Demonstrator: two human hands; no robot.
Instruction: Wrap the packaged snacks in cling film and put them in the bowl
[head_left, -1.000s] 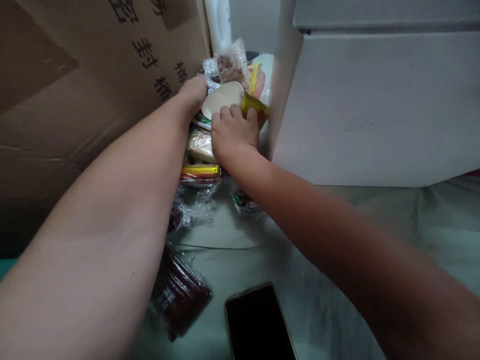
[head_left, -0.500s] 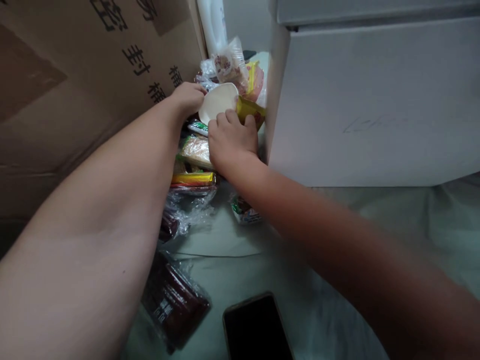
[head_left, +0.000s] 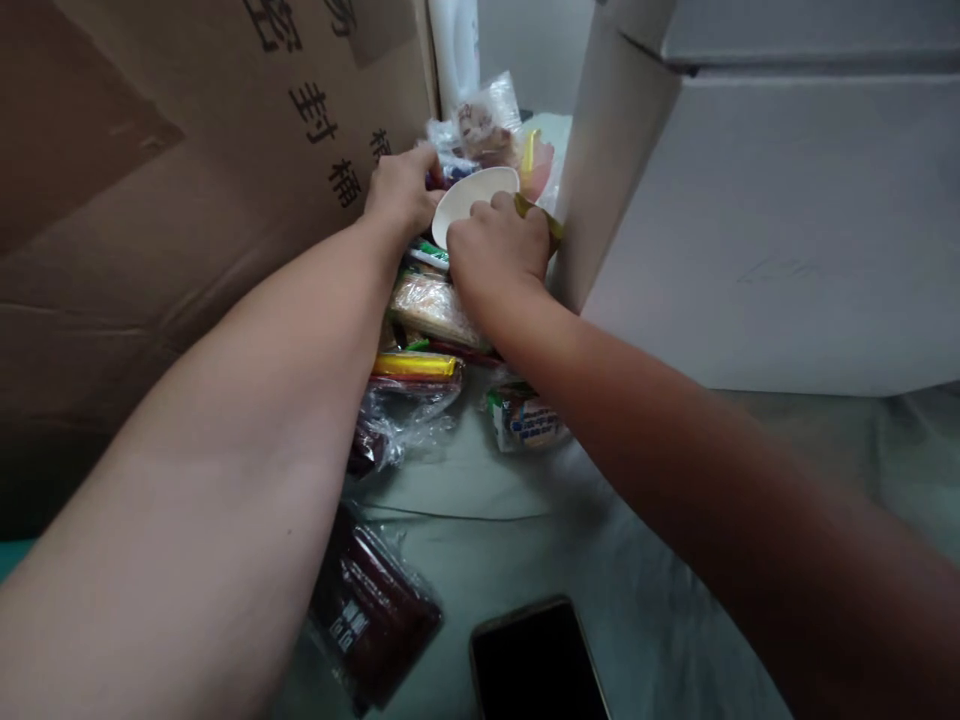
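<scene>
A shallow white oval dish [head_left: 486,186] lies tilted among wrapped packets between the two boxes. My right hand [head_left: 501,245] is closed over its near edge, fingers curled inside the rim. A yellow packet [head_left: 551,228] shows just beyond those fingers, partly covered. At the dish's left side, my left hand [head_left: 401,192] is bent down among plastic-wrapped packets, its thumb close to the rim. What its fingers grip is hidden. Below the right hand lie a clear-wrapped pale packet [head_left: 431,305] and a green and white packet [head_left: 427,254].
A big cardboard box [head_left: 225,200] walls the left; a white box [head_left: 795,240] stands at right. Behind are a white bottle [head_left: 455,50] and a clear snack bag [head_left: 487,125]. Nearer lie a yellow-edged packet [head_left: 416,366], a small green-ended packet [head_left: 525,418], a dark red packet [head_left: 382,620] and a phone [head_left: 536,660].
My left hand has shifted from the dish's left edge towards the packets behind it. The dish is tilted more, and my right fingers reach further over its rim. The view has swung slightly left.
</scene>
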